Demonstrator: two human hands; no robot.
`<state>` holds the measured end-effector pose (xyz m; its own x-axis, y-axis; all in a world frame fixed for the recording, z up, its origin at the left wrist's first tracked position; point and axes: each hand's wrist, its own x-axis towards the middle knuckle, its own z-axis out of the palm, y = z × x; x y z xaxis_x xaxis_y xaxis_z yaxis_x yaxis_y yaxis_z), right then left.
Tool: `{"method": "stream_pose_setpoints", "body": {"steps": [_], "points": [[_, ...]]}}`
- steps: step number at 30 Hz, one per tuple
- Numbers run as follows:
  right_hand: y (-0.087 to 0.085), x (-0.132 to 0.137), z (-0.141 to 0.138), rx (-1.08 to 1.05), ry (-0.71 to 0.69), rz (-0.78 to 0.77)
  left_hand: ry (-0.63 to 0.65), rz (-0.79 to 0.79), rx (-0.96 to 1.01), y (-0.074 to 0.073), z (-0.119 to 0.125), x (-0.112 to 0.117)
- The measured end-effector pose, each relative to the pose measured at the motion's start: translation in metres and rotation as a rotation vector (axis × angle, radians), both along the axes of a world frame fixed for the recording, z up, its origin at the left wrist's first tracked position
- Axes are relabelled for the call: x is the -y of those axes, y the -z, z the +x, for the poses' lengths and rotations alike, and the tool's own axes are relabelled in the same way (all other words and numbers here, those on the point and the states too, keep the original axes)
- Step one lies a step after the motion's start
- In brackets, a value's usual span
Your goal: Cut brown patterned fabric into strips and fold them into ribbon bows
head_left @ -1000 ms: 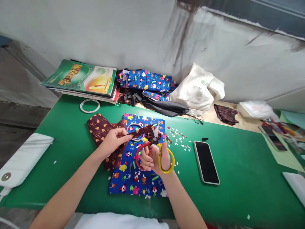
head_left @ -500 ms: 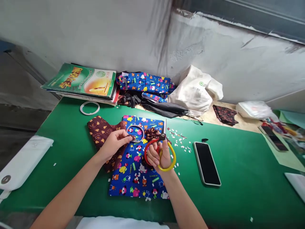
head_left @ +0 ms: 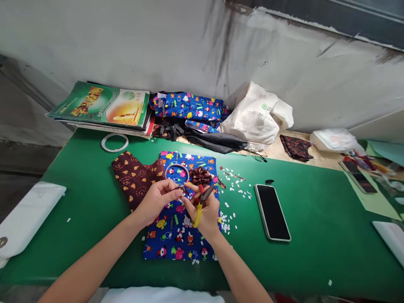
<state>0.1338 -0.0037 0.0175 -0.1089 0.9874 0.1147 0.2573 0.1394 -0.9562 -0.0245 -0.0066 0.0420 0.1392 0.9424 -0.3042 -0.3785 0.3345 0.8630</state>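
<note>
- Change: a second ago the scissors (head_left: pixel 202 203) stand blades-up and open over a brown strip stretched across the blue print cloth (head_left: pixel 179 229). Half a second ago the blades are closed. Now the scissors lie tilted low in the right hand (head_left: pixel 205 213), blades shut, pointing up and to the right.
- Right hand: clenched around the yellow and red handles, which are tucked into the palm instead of worked. Its fingertips reach left to meet the left hand.
- Left hand (head_left: pixel 158 198): thumb and forefinger pinch a small dark piece, the brown strip end (head_left: pixel 180 190). It's too small to tell whether it is cut free.
- The hands have closed in. Fingertips touch or nearly touch over the upper part of the blue print cloth, just below the ring (head_left: pixel 168 169).
- The stretched strip is gone from view. A brown rosette (head_left: pixel 201 175) now sits exposed on the blue print cloth, just right of the ring and just above the right hand.
- Read: the cutting stroke looks finished and the work in hand is now fingertip handling of the strip end, with the scissors parked in the grip.
- Unchanged: the brown print cloth (head_left: pixel 132 179) lies under the left wrist, overlapping the blue cloth's left edge.
- The white scraps (head_left: pixel 235 190) and phone (head_left: pixel 272 211) sit to the right on the green bench (head_left: pixel 315 235).
</note>
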Motion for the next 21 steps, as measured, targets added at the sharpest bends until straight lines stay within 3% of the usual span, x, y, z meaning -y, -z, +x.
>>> {"method": "stream_pose_setpoints", "body": {"steps": [4, 10, 21], "points": [[0.0038, 0.0035, -0.0005, 0.035, -0.020, 0.122, 0.003, 0.000, -0.024, -0.0010, -0.0003, 0.0018], [0.0000, 0.0042, -0.0024, 0.103, -0.040, 0.189, -0.022, -0.005, 0.005, 0.0026, 0.0005, 0.0026], [-0.0007, 0.0033, -0.0016, 0.120, 0.045, 0.107, 0.012, -0.061, 0.026, 0.0029, 0.0081, 0.0049]]}}
